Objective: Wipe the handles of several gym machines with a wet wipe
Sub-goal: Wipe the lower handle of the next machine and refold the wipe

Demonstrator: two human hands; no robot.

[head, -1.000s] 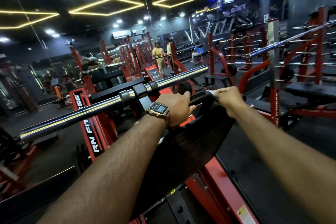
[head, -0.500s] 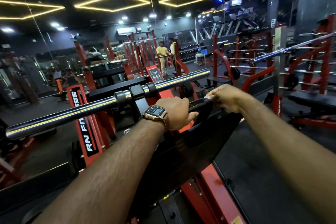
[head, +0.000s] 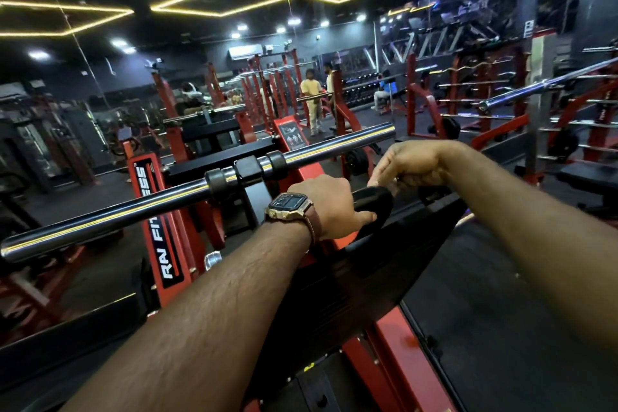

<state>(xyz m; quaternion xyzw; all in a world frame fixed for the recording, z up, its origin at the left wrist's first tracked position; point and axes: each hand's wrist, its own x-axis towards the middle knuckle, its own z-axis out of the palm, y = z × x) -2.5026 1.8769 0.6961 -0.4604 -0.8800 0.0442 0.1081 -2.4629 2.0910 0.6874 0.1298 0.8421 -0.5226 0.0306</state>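
A black padded handle sticks up at the top of a red machine with a black sloping pad. My left hand, with a watch on the wrist, grips the near side of the handle. My right hand is curled over the handle's far end, fingertips pinched together and pointing down-left. The wet wipe is almost wholly hidden inside that hand; only a pale edge shows at its fingertips.
A chrome barbell lies across a rack just beyond the handle. Red machine frames and benches fill the floor. Another bar slants at the right. Two people stand far off by the dumbbell racks.
My right hand has lifted and rolled a little over the far end of the handle. My left hand has kept its grip.
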